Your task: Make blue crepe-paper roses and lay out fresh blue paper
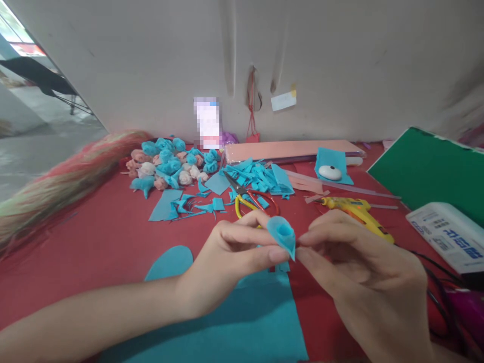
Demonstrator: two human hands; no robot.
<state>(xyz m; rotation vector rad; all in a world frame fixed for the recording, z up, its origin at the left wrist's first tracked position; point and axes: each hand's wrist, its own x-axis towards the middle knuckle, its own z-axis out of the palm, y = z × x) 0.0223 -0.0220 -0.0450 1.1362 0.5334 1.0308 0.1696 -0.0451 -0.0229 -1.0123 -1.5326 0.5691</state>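
Red tabletop [86, 252], pale wall [151, 65] beyond — left hand [230, 257] holding a blue flower [281, 229], right hand [374, 272] — grip narrow — at its edge.

- 1 left hand [230, 249], 1 right hand [372, 267]
- just 1 blue paper flower [280, 231] in hand
- 1 pair of scissors [238, 186]
- 1 yellow glue gun [353, 207]
- 1 green board [425, 166]
- piled flowers [168, 165]: loads, too jumbled to count

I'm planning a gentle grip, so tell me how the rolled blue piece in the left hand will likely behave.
The rolled blue piece is probably light, since it looks made of thin sheet. It would likely dent under a hard squeeze, as its rim looks thin around a hollow. Its tapered end suggests it may tip if stood upright.
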